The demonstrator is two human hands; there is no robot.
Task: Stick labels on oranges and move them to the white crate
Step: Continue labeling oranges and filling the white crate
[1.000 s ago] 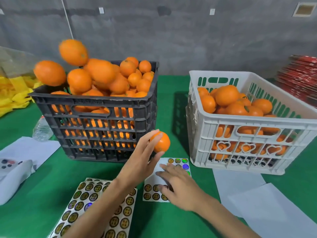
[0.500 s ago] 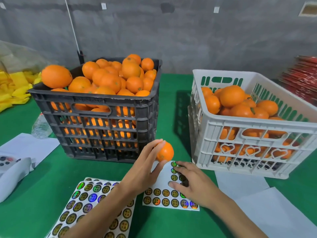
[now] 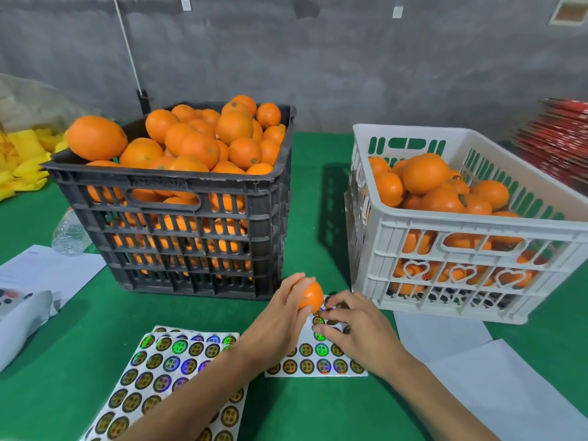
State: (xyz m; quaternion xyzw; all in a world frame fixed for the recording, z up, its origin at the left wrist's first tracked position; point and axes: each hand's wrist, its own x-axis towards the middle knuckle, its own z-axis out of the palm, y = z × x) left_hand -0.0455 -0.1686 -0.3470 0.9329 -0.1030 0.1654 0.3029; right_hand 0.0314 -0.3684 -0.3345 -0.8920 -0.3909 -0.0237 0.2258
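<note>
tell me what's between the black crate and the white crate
Bare green table at the back; at the front, the left hand grips an orange in the gap, in the head view.

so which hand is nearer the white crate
Right. The right hand works on the sticker sheet just before the white crate; the left hand, holding an orange, sits farther left.

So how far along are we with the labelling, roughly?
Done: the white crate already holds a pile of oranges, about half full. In hand: the left hand holds one orange over the small sticker sheet, where the right hand is picking at a sticker. Left: the black crate is heaped above its rim, so most of the job looks still ahead.
</note>
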